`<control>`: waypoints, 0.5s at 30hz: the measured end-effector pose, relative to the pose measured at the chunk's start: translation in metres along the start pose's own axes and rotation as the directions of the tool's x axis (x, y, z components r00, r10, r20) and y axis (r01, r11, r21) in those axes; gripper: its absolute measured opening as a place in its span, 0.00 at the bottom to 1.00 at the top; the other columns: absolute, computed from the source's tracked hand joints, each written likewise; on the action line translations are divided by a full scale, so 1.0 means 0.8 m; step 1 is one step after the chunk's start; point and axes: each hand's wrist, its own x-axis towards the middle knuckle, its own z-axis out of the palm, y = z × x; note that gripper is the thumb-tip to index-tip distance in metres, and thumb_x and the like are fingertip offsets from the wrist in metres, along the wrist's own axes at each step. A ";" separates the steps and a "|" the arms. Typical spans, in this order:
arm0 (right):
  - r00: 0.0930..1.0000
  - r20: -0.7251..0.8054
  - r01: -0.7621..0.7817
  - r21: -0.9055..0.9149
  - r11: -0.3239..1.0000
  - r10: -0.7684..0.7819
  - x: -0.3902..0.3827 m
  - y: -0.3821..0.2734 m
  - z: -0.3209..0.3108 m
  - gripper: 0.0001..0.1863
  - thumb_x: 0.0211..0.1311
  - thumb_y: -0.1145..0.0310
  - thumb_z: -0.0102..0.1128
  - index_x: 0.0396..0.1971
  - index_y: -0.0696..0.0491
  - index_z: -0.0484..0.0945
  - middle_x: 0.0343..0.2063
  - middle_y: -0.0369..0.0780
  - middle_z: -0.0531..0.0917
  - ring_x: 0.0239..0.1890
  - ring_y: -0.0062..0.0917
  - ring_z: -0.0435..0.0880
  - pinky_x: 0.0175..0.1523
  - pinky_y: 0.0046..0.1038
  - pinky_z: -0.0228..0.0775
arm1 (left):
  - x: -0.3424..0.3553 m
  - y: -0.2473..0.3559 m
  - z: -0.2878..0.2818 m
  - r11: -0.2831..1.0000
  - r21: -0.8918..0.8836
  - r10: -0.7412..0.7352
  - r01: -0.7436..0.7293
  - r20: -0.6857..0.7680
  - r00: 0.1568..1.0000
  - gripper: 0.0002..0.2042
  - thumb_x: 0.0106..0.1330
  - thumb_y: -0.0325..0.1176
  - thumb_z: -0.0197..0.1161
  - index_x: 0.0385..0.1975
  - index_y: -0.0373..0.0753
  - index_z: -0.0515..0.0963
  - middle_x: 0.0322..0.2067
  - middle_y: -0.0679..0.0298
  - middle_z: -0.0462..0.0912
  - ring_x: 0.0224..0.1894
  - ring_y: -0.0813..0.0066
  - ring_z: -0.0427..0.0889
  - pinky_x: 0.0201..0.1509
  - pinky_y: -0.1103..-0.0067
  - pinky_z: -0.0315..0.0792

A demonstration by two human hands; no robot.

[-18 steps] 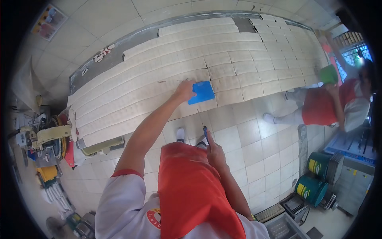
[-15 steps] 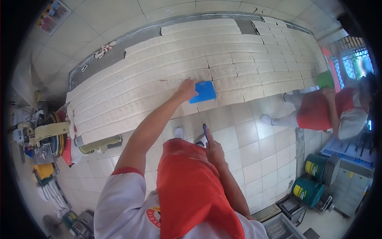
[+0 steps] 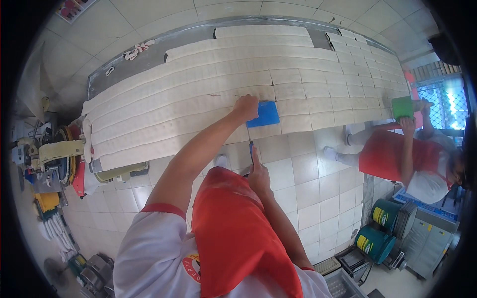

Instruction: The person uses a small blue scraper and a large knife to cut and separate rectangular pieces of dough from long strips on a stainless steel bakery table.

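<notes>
My left hand (image 3: pixel 247 106) grips a blue flat scraper (image 3: pixel 264 113) on the dough near the table's front edge, just below a cut seam. Long pale dough strips (image 3: pixel 179 84) cover most of the table (image 3: pixel 102 84); those toward the right are divided into shorter pieces. Below the scraper, my right hand (image 3: pixel 259 174) holds a knife with a dark blue handle (image 3: pixel 252 149), its thin blade pointing up toward the scraper's lower left corner.
A co-worker in a red apron (image 3: pixel 382 154) bends at the table's right end, holding a green scraper (image 3: pixel 401 107). Green drums (image 3: pixel 375 243) and metal racks stand lower right. Machinery (image 3: pixel 62 149) crowds the left; crumpled scraps (image 3: pixel 136 49) lie on the far edge.
My right hand has raised the knife closer to the blue scraper. The view has shifted slightly. The co-worker has moved the green scraper leftward over the dough, both hands now near it.
</notes>
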 end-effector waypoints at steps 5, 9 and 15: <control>0.991 0.051 -0.120 -0.019 0.993 0.121 0.005 -0.010 0.015 0.43 0.65 0.79 0.50 0.80 0.43 0.50 0.30 0.60 0.84 0.32 0.60 0.83 0.40 0.57 0.72 | -0.002 -0.007 -0.004 0.999 0.005 0.031 -0.032 0.019 0.999 0.24 0.49 0.43 0.82 0.40 0.33 0.84 0.42 0.48 0.87 0.52 0.49 0.85 0.58 0.61 0.79; 0.982 0.061 -0.176 -0.066 0.982 0.180 0.012 -0.014 0.013 0.43 0.65 0.78 0.48 0.80 0.41 0.50 0.29 0.59 0.84 0.32 0.60 0.83 0.41 0.57 0.72 | -0.010 0.000 -0.013 0.999 0.021 0.043 -0.043 0.006 0.999 0.24 0.50 0.44 0.82 0.41 0.35 0.84 0.47 0.47 0.85 0.54 0.49 0.83 0.58 0.60 0.79; 0.981 0.063 -0.173 -0.121 0.977 0.182 0.017 -0.027 -0.001 0.43 0.66 0.79 0.48 0.80 0.38 0.50 0.28 0.60 0.83 0.32 0.60 0.82 0.42 0.58 0.72 | -0.030 0.000 -0.018 0.993 0.072 0.102 -0.093 -0.129 0.986 0.17 0.55 0.38 0.78 0.44 0.46 0.87 0.62 0.54 0.75 0.67 0.52 0.71 0.64 0.56 0.73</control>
